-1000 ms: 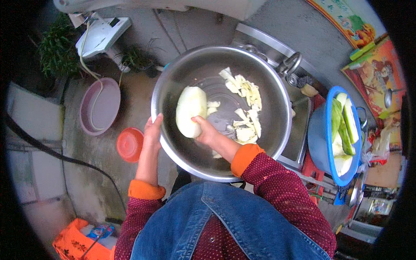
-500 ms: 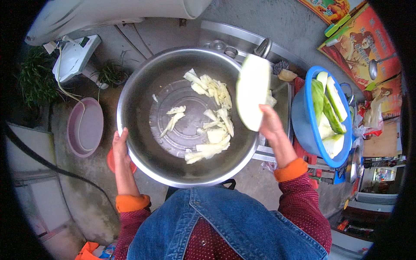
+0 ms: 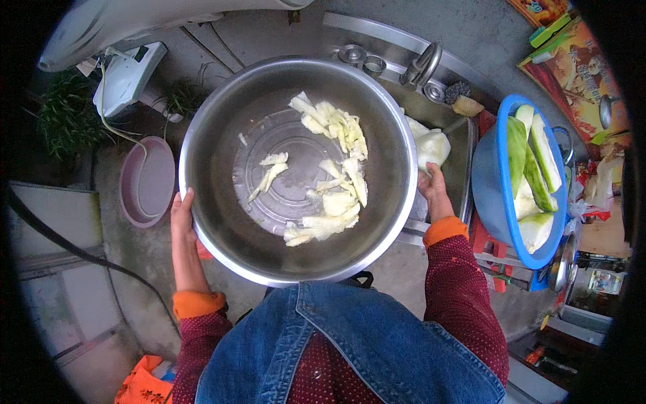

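A large stainless steel basin (image 3: 215,242) is in front of me, tilted toward me. My left hand (image 3: 183,214) grips its left rim, thumb on top and fingers hidden beneath. Inside lie several pale, stringy strips of gourd pith (image 3: 340,202), mostly along the right side. My right hand (image 3: 436,192) is just right of the basin, over the sink (image 3: 465,151), its fingers extended and apart. The fingertips are close to a pale peeled gourd piece (image 3: 432,148) in the sink; whether they touch it is unclear. The basin's rim hides part of that piece.
A blue tub (image 3: 486,195) of green-skinned gourd pieces (image 3: 528,168) stands to the right. The faucet (image 3: 424,64), small metal cups (image 3: 363,60) and a scouring pad (image 3: 457,91) line the sink's back. A pink basin (image 3: 128,195) sits on the floor at left.
The long pale gourd piece my right hand held up over the basin's right rim has gone down into the sink. That hand has lowered beside the basin. My left hand still holds the rim.
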A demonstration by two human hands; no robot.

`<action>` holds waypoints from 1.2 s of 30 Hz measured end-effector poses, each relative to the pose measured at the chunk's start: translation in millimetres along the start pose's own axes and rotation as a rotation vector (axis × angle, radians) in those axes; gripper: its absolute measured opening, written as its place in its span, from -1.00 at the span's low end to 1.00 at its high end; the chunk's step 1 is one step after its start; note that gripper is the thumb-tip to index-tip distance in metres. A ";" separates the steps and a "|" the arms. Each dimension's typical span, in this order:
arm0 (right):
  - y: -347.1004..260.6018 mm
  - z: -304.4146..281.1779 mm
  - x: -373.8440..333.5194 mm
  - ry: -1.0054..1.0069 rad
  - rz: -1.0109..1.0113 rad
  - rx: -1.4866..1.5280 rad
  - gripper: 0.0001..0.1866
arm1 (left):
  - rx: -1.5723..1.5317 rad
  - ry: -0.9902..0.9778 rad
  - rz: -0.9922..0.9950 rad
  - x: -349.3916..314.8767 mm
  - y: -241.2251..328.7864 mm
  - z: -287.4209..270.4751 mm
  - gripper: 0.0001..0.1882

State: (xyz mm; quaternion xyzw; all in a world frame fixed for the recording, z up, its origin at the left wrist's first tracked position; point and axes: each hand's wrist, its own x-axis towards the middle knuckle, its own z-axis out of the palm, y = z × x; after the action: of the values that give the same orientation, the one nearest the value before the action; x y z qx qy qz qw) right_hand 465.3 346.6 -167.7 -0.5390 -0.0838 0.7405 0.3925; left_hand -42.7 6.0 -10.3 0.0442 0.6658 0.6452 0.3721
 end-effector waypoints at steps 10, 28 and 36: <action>8.7 70.5 -124.6 -0.355 -0.200 -0.478 -0.46 | 0.034 -0.003 -0.120 -14.9 -2.0 -5.5 -0.56; 29.2 170.3 -165.6 -0.359 -0.622 -0.890 -0.64 | -0.228 -0.204 -0.434 -54.8 -43.3 -31.5 -0.56; 134.4 294.7 -113.2 -0.628 -0.528 -1.214 -0.57 | -0.325 0.270 -0.449 -64.6 -76.8 -147.3 -0.74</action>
State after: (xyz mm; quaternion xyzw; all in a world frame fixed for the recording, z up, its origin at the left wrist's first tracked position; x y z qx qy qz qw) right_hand 157.2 267.5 -38.9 -0.3856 -0.7149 0.5643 0.1475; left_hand -45.3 -163.1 -66.6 -0.2501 0.5903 0.6451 0.4157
